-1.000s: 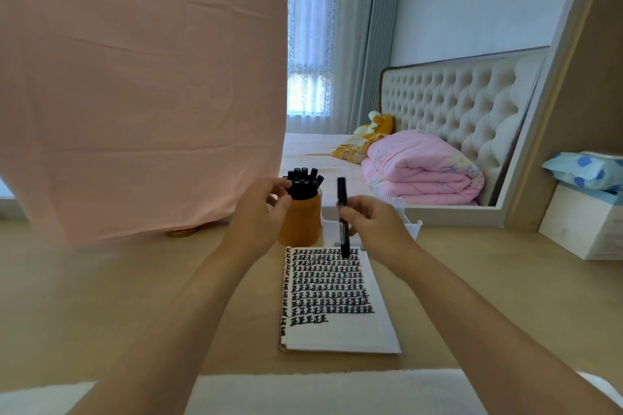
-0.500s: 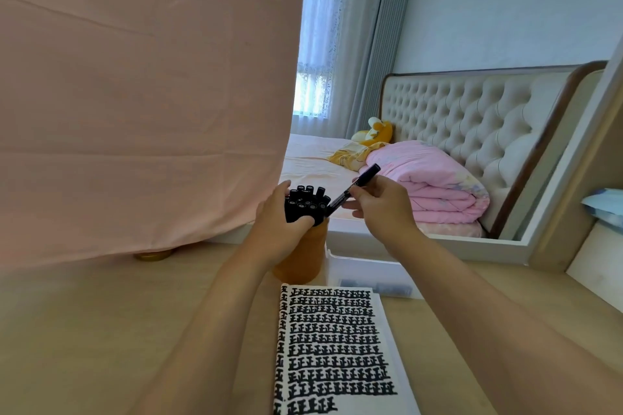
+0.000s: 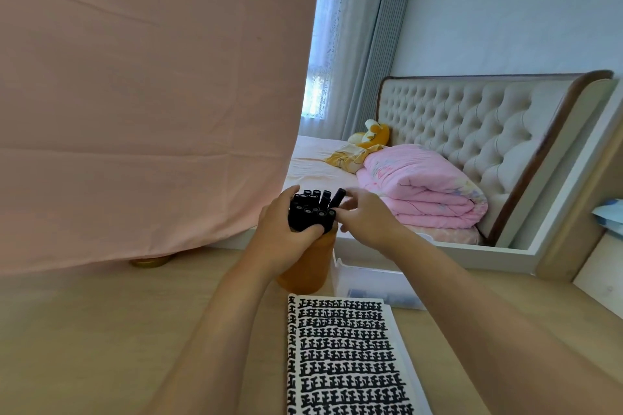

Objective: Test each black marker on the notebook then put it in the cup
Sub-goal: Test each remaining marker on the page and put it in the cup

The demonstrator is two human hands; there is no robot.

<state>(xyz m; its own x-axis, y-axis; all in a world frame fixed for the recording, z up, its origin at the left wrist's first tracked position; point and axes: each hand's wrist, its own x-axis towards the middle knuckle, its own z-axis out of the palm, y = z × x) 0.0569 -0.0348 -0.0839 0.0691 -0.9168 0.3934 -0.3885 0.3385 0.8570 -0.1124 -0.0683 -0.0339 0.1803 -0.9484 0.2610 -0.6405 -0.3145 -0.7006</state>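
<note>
Head view shows the left hand (image 3: 281, 239) wrapped around the top of the orange cup (image 3: 308, 266), its grip closed on the cup's rim and the bundle of markers (image 3: 312, 212) standing in it, caps up. Just right of that grip, the right hand (image 3: 365, 222) pinches 1 marker (image 3: 337, 198) between thumb and fingertips; it leans at a slant with its lower end among the others, so by my reading it is being seated into the cup after its test. The cup looks nearly full, and that is the main risk: pushing the slanted marker into a tight bundle could jam it against its neighbours, lever 1 or 2 of them up and out, or tip the cup if the left grip slackens. Anything that escapes on the right would likely drop into or behind the clear tray (image 3: 374, 283) just below the right grip. Releasing before the marker is deep enough could leave it perched and ready to fall. Below both grips, toward the camera, the notebook (image 3: 347, 357) lies flat on the worktop (image 3: 101, 330), its page covered in rows of thick black test strokes; these look like repeated marks, not legible words. No brand or label can be read on markers, cup or tray.
</note>
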